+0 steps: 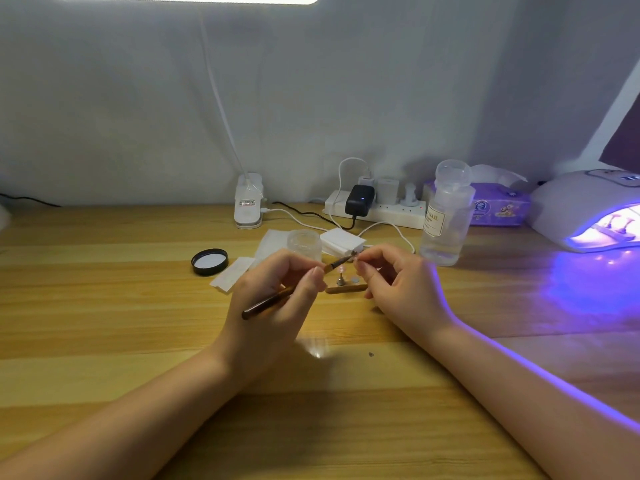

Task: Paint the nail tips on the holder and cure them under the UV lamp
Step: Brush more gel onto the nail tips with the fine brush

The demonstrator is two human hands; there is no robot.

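Observation:
My left hand [277, 296] grips a thin brown brush [266, 301], its bristle end pointing up and right. The brush tip meets a small nail tip [355, 258] that my right hand [398, 285] pinches between thumb and forefinger above the table. Below, between my hands, lies a small wooden holder [346, 289] with a metal stand bearing a pink nail tip [341, 273]. At the right edge the white UV lamp [585, 209] glows violet, with small stands visible inside it.
A clear open jar [304, 241] and its black lid [210, 261] sit behind my left hand among white wipes [233, 277]. A clear pump bottle [446, 216], a power strip [377, 209] with cables, a tissue pack [498, 206] and a lamp clamp [247, 206] line the back.

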